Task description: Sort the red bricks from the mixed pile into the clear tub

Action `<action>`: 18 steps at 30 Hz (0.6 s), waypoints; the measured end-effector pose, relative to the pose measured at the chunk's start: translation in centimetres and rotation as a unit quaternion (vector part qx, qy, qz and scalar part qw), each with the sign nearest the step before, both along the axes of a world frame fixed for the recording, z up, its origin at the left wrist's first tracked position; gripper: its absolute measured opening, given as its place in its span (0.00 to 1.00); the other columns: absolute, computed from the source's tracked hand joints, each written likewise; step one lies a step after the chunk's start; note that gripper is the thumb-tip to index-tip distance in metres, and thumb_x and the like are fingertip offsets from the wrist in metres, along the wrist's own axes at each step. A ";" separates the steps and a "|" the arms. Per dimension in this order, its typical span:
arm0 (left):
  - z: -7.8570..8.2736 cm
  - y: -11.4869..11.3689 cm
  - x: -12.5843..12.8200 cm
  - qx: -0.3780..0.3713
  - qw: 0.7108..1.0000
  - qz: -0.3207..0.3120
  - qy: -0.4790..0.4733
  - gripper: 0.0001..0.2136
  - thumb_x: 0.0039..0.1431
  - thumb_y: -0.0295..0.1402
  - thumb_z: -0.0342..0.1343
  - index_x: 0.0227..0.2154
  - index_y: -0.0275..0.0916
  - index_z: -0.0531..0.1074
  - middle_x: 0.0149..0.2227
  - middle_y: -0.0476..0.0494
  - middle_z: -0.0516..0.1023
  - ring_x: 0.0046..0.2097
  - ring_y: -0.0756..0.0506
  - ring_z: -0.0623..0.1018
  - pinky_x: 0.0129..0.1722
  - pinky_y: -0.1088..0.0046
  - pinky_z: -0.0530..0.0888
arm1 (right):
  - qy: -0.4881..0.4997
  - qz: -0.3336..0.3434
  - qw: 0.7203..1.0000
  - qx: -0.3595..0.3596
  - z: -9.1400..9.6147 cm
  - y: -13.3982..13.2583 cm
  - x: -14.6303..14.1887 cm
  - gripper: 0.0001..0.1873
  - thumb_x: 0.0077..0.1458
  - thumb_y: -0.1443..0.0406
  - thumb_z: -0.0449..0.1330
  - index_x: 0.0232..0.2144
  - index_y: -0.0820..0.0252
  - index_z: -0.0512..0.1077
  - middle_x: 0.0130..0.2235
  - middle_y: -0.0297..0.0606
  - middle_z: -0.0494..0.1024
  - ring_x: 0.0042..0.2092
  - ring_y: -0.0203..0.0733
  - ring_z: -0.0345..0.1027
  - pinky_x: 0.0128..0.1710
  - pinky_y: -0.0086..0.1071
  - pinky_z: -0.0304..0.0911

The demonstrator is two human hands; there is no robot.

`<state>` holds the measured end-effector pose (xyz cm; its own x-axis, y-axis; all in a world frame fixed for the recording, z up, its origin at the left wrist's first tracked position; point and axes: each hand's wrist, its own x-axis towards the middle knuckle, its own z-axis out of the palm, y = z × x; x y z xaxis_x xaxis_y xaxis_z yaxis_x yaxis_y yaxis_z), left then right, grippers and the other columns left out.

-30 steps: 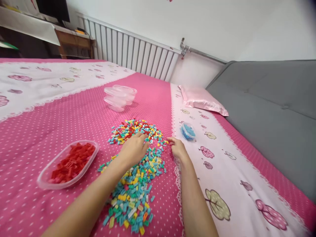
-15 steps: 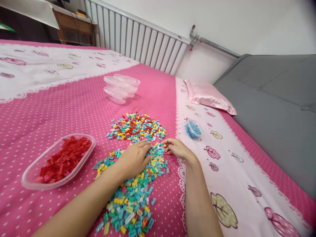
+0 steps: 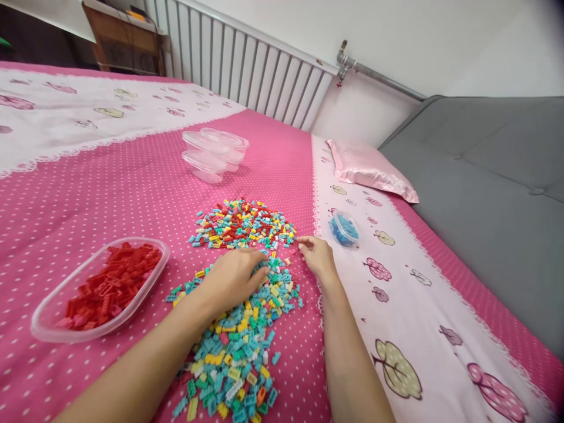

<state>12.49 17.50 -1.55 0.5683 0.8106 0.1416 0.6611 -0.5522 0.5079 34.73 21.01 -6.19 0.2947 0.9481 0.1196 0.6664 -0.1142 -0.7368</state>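
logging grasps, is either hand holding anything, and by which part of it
Cannot be told: the left hand covers bricks, and the right hand shows too small.

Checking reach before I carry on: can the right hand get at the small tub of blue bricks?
Probably yes: the tub sits close beside the right hand, with only bedspread showing between them. I can't tell whether it's closed.

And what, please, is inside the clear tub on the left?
The clear tub holds a heap of red bricks, with some pink ones showing among them. Whatever lies beneath the top layer is covered.
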 end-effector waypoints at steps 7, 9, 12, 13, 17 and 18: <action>-0.2 0.8 0.0 -0.180 0.906 0.184 -0.335 0.17 0.54 0.41 0.49 0.41 0.35 0.72 0.42 0.40 0.76 0.46 0.41 0.72 0.48 0.62 0.66 | -0.064 0.016 0.998 0.018 -0.1 -0.1 -1.3 0.11 0.45 0.65 0.58 0.34 0.55 0.75 0.34 0.34 0.78 0.31 0.37 0.70 0.39 0.34 0.65; -0.1 1.2 -0.1 -0.270 0.813 0.236 -0.460 0.17 0.52 0.40 0.51 0.40 0.33 0.72 0.41 0.39 0.76 0.46 0.42 0.73 0.49 0.64 0.67 | -0.092 0.016 0.996 0.018 -0.3 -0.1 -1.4 0.10 0.44 0.65 0.58 0.33 0.56 0.75 0.34 0.35 0.78 0.30 0.37 0.69 0.39 0.35 0.64; 0.4 1.7 -0.4 -0.361 0.674 0.273 -0.584 0.14 0.53 0.34 0.49 0.39 0.30 0.71 0.41 0.36 0.76 0.45 0.45 0.74 0.49 0.69 0.68 | -0.087 0.007 0.996 0.021 -0.5 0.0 -1.2 0.08 0.44 0.66 0.58 0.30 0.58 0.74 0.33 0.36 0.78 0.30 0.37 0.69 0.39 0.35 0.64; 0.6 1.8 -0.6 -0.382 0.636 0.273 -0.612 0.14 0.54 0.32 0.47 0.40 0.29 0.70 0.41 0.35 0.75 0.45 0.45 0.75 0.48 0.70 0.69 | -0.070 0.000 0.997 0.023 -0.5 0.0 -1.0 0.08 0.43 0.65 0.58 0.30 0.58 0.73 0.32 0.36 0.78 0.30 0.37 0.69 0.39 0.35 0.65; 1.5 1.8 -0.9 -0.454 0.531 0.221 -0.680 0.20 0.58 0.34 0.43 0.49 0.25 0.63 0.48 0.29 0.71 0.48 0.44 0.73 0.49 0.70 0.69 | 0.037 -0.020 0.998 0.045 0.4 -0.2 -1.2 0.09 0.44 0.63 0.58 0.30 0.60 0.72 0.31 0.37 0.77 0.31 0.38 0.69 0.36 0.34 0.66; 1.6 1.7 -0.9 -0.473 0.515 0.206 -0.685 0.22 0.58 0.35 0.43 0.51 0.25 0.61 0.49 0.28 0.70 0.50 0.44 0.72 0.50 0.70 0.69 | 0.069 -0.011 0.996 0.057 1.0 -0.4 -1.6 0.11 0.44 0.62 0.58 0.31 0.61 0.72 0.32 0.38 0.77 0.31 0.38 0.69 0.36 0.33 0.66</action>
